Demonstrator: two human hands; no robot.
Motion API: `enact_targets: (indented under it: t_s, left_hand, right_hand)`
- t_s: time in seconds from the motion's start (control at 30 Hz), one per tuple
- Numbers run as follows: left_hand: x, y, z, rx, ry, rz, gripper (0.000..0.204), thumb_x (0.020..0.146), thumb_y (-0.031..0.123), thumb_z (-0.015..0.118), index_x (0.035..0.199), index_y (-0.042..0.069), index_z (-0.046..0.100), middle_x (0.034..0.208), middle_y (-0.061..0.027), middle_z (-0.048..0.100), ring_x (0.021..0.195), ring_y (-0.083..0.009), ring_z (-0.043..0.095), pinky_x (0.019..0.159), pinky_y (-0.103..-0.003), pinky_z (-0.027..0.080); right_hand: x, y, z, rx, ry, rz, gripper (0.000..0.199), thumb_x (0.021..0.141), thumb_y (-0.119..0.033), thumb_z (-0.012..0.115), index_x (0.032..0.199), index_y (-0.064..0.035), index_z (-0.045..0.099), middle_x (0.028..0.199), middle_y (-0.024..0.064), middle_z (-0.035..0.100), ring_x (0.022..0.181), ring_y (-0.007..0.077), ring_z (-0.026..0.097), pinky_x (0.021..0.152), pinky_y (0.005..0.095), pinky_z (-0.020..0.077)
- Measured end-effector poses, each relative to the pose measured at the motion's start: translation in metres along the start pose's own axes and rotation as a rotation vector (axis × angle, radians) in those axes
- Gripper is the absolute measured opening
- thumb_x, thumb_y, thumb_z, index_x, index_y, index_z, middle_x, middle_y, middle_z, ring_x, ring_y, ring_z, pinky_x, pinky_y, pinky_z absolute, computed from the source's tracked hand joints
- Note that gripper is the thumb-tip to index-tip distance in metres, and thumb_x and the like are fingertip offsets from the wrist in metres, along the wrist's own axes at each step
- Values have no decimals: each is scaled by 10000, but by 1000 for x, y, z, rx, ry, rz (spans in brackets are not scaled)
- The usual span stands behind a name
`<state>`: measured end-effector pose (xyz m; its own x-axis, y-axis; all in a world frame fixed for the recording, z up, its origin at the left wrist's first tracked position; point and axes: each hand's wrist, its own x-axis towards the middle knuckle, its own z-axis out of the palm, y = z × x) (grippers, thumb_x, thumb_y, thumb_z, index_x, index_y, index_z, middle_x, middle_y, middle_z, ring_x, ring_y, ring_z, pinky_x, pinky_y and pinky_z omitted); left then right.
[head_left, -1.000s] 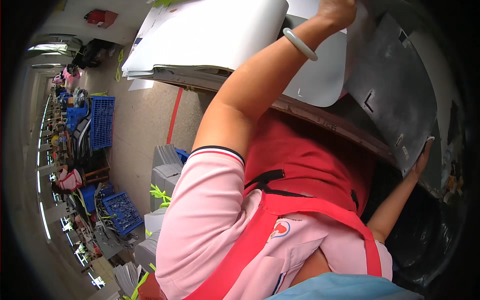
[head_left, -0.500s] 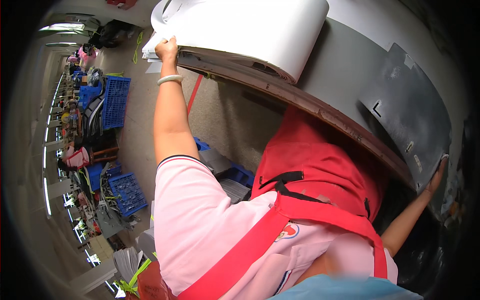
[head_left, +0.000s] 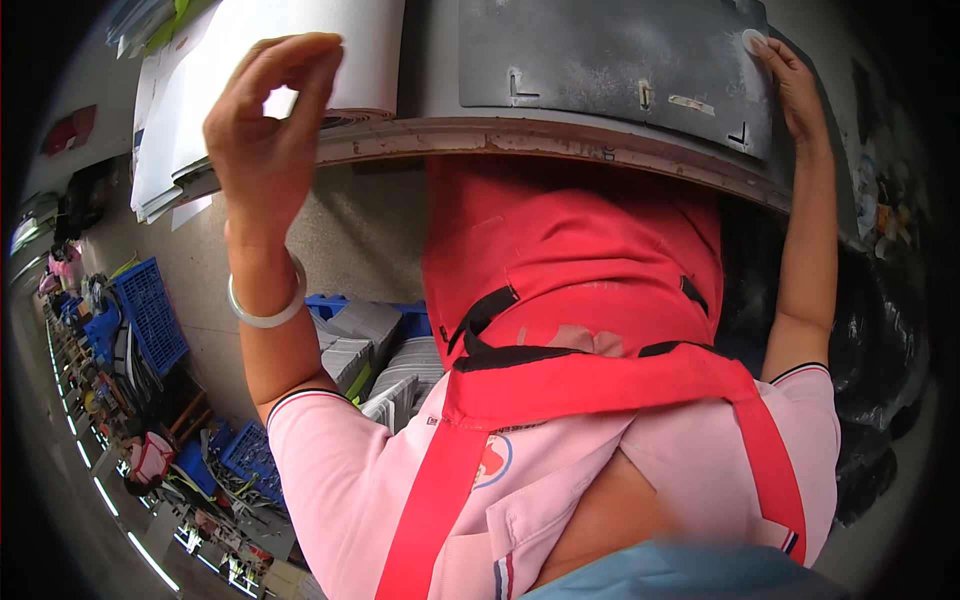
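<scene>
My left hand [head_left: 265,130] is raised over the white rolled sheet [head_left: 365,55], slightly blurred. Thumb and fingertips meet in a ring, and nothing shows between them. A pale bangle [head_left: 268,310] circles that wrist. At the far right, my right hand [head_left: 795,90] pinches a small white round piece [head_left: 752,40] against the upper right edge of a dark grey template plate [head_left: 610,50]. The plate has L-shaped marks, small slots and whitish smudges. It lies on the table, right of the roll.
The table's worn front edge [head_left: 520,137] runs across in front of my red apron [head_left: 570,260]. Stacked grey pieces [head_left: 370,340] sit below on the left, by a blue crate. Another blue crate [head_left: 150,315] stands farther left. Black plastic bags [head_left: 865,340] lie at right.
My left hand has let go of the white sheet's left edge and moved right and nearer, fingers now curled. The view has turned; the plate now appears flat and higher in it.
</scene>
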<state>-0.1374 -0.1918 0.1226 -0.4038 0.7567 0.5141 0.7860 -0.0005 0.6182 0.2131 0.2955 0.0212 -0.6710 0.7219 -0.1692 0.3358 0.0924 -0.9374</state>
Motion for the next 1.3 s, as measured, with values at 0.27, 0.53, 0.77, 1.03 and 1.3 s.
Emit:
enact_targets:
  t_s: [0.27, 0.53, 0.77, 1.03, 1.3]
  left_hand:
    - [-21, 13, 120, 239, -399, 112, 215, 846, 123, 768, 1045, 49, 733, 1046, -99, 677, 1008, -309, 633, 880, -398, 532]
    - [-23, 13, 117, 258, -417, 84, 202, 809, 129, 782, 988, 54, 723, 982, -77, 655, 966, -288, 623, 838, -396, 540]
    - [-23, 11, 118, 288, -397, 85, 192, 812, 159, 794, 958, 51, 731, 954, -79, 677, 925, -293, 645, 806, -393, 537]
    - [-26, 10, 120, 310, -385, 89, 129, 803, 144, 779, 882, 72, 708, 903, -35, 643, 894, -256, 626, 778, -381, 540]
    - [-25, 11, 121, 268, -363, 81, 122, 808, 122, 784, 882, 48, 722, 880, -71, 659, 847, -276, 643, 751, -380, 531]
  right_hand:
    - [6, 8, 3, -310, -15, -23, 334, 970, -411, 721, 1123, -116, 759, 1003, -79, 668, 960, 54, 564, 915, 206, 397]
    - [-25, -24, 45, -75, 80, -9, 153, 947, -184, 742, 929, -35, 711, 823, -42, 626, 742, 55, 544, 669, 231, 440]
    - [-29, -30, 50, -55, 90, 82, 159, 944, -186, 741, 923, -31, 708, 816, -37, 615, 715, 58, 531, 637, 233, 432]
    - [-30, -33, 55, -51, 77, 97, 172, 948, -199, 740, 917, -34, 705, 798, -44, 604, 686, 56, 514, 612, 232, 417]
    - [-28, -29, 52, -152, 83, 34, 204, 940, -222, 748, 958, -20, 729, 840, -35, 646, 737, 66, 549, 656, 244, 445]
